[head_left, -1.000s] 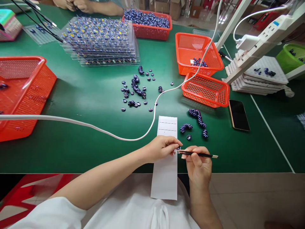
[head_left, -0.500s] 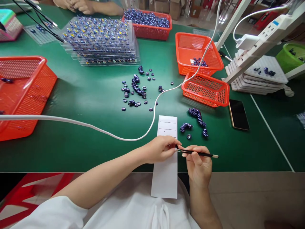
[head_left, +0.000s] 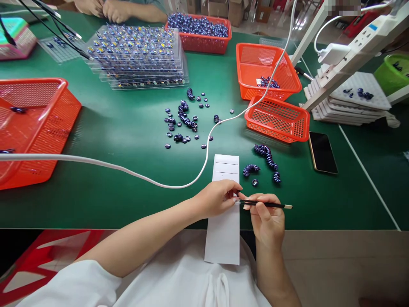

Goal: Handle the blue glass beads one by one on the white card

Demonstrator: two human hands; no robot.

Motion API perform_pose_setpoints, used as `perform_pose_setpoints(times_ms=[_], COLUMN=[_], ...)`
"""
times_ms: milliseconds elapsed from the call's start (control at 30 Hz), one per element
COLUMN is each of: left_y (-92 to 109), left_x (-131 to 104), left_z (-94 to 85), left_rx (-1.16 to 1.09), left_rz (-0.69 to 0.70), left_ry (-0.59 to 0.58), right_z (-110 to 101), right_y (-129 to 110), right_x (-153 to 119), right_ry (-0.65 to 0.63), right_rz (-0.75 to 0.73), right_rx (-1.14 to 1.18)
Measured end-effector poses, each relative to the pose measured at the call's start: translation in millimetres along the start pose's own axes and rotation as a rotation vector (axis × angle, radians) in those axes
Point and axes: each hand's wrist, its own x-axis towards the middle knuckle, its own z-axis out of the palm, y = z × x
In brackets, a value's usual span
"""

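Observation:
My right hand [head_left: 267, 217] grips black tweezers [head_left: 268, 204], their pale end pointing right and their tips reaching my left fingers. My left hand [head_left: 220, 198] is closed in a pinch around a small dark piece, mostly hidden by the fingers. Beneath it lies a long white paper strip [head_left: 223, 243] with printed lines, hanging over the table edge toward my lap. Right of the strip are a curved row of shiny dark-blue pieces [head_left: 251, 169], a longer row [head_left: 266, 154] and one loose round piece [head_left: 254, 182].
More dark pieces [head_left: 187, 119] lie mid-table. A white cable [head_left: 153, 181] crosses in front. Around stand red baskets [head_left: 277, 121], a large red basket [head_left: 57, 123], stacked clear trays [head_left: 143, 79], a phone [head_left: 322, 152] and a power strip [head_left: 354, 47]. Another person's hands [head_left: 111, 9] rest opposite.
The view has shifted slightly. My hands stay together at the tweezer tips, with only small finger movement. The other person's hands across the table have moved a little.

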Motion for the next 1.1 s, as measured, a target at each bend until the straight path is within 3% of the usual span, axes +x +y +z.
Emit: perform_pose_setpoints(times_ms=[200,400,500,1100], left_y=[-3.3,-2.7,-2.4,-6.2], left_x=[-0.6,-0.1,-0.3,0.1], left_z=[0.3,-0.8,0.0,3.7], left_rx=[0.143,0.094,0.086,0.129], left_rz=[0.093,0.077,0.071,0.083], left_ry=[0.058,0.116,0.100,0.099], right_z=[-0.8,-7.9,-8.1,-7.6], right_y=[-2.8,-9.3,-7.7,-5.0], right_x=[-0.2,2.2,2.4,-7.4], right_ry=[0.002,0.298,0.352,0.255], right_rz=[-0.023,-0.183,-0.207,-0.161], right_rx=[-0.008,-0.308,-0.426,-0.676])
